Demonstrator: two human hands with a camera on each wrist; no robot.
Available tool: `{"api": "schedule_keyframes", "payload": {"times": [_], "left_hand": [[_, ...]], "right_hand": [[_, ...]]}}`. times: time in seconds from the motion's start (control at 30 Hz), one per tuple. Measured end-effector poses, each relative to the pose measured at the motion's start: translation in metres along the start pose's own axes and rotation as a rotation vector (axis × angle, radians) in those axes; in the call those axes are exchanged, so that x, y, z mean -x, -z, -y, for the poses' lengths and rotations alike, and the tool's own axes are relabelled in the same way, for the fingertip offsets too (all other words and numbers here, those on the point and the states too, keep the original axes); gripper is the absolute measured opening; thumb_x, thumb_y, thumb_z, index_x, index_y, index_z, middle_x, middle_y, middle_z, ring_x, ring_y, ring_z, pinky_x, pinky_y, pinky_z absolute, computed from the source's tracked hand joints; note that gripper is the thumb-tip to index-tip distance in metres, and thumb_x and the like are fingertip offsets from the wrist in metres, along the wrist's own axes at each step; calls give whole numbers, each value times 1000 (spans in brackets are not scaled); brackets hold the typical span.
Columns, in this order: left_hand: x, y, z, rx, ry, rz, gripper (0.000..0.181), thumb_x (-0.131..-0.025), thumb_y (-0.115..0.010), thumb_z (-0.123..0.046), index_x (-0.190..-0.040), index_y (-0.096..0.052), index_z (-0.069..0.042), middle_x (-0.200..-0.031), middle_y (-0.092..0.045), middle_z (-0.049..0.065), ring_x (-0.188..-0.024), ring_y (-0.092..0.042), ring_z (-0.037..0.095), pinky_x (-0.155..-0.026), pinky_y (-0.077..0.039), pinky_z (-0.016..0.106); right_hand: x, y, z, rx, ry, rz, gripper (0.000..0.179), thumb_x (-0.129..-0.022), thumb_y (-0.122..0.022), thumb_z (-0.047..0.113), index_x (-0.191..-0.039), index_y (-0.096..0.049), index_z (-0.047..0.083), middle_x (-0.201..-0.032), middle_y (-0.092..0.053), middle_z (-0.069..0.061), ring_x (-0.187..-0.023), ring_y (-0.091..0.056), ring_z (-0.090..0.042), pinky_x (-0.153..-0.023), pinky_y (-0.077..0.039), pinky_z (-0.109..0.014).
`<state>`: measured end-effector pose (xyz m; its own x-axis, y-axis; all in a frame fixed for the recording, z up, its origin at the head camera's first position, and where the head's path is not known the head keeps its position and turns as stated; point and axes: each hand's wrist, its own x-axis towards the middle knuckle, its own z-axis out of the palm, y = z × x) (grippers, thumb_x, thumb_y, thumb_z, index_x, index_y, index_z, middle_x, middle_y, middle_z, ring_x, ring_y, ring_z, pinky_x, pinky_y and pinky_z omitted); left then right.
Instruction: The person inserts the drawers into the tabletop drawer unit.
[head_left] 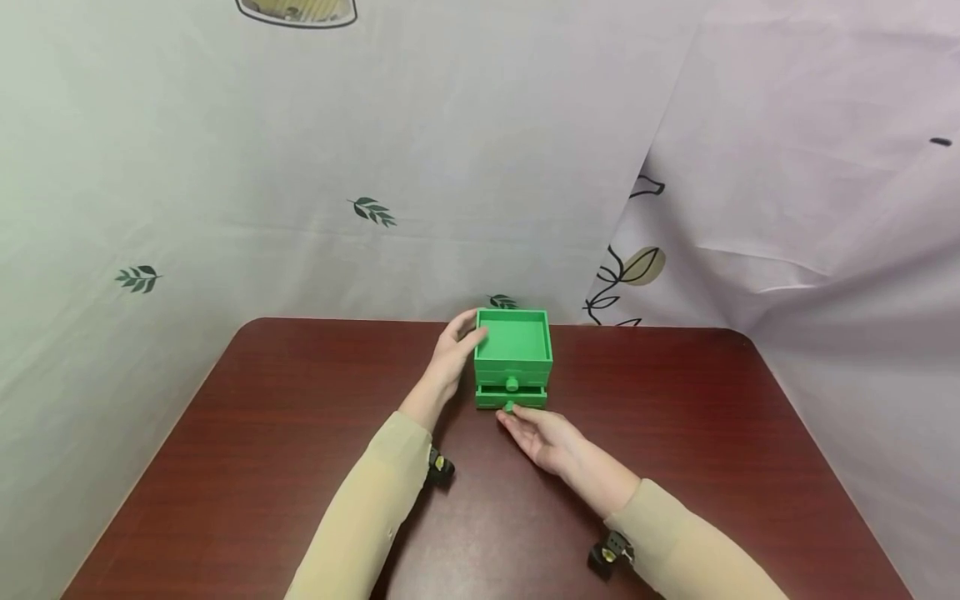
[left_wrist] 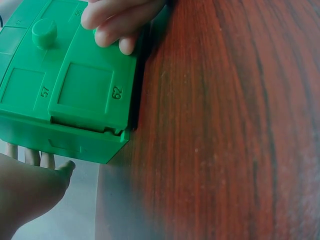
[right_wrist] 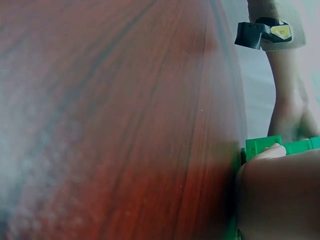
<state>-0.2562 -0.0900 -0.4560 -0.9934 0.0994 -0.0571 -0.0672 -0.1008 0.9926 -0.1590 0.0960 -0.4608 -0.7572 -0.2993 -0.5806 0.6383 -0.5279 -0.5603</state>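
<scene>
A small green drawer box (head_left: 513, 337) with an open tray top stands on the table. Its lower drawer (head_left: 531, 400) sticks out slightly at the front; the upper drawer (head_left: 491, 377) looks pushed in, with its round knob (left_wrist: 45, 34) uncovered. My left hand (head_left: 452, 354) holds the box at its left side, thumb over the top rim and fingers along the side wall. At the front, my right hand (head_left: 547, 437) pinches the lower drawer's knob (head_left: 509, 407) with thumb and finger; the other fingers extend below. In the left wrist view, fingers mostly hide that knob.
The dark red wooden table (head_left: 300, 400) has rounded far corners. Behind it hangs a pale cloth (head_left: 450, 125) with leaf prints, close to the box. A small black camera (head_left: 441, 468) sits at the left wrist, another black camera (head_left: 609, 554) at the right.
</scene>
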Motion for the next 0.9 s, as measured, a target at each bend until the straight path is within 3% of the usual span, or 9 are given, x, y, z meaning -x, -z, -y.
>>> {"api": "schedule_keyframes", "payload": {"times": [0.9], "left_hand": [[-1,-1,0,6,-12,-10,55,-105,-64,-19,-157,-49,-10,-161,-48,16,-153,-40,32,-130,-30,51]], "right_hand": [[-14,2,10,-51,-23,38,16,-111,-45,1,-107,-61,-2,-88,-77,-13,-84,-78,-14,-87,-61,-16]]}}
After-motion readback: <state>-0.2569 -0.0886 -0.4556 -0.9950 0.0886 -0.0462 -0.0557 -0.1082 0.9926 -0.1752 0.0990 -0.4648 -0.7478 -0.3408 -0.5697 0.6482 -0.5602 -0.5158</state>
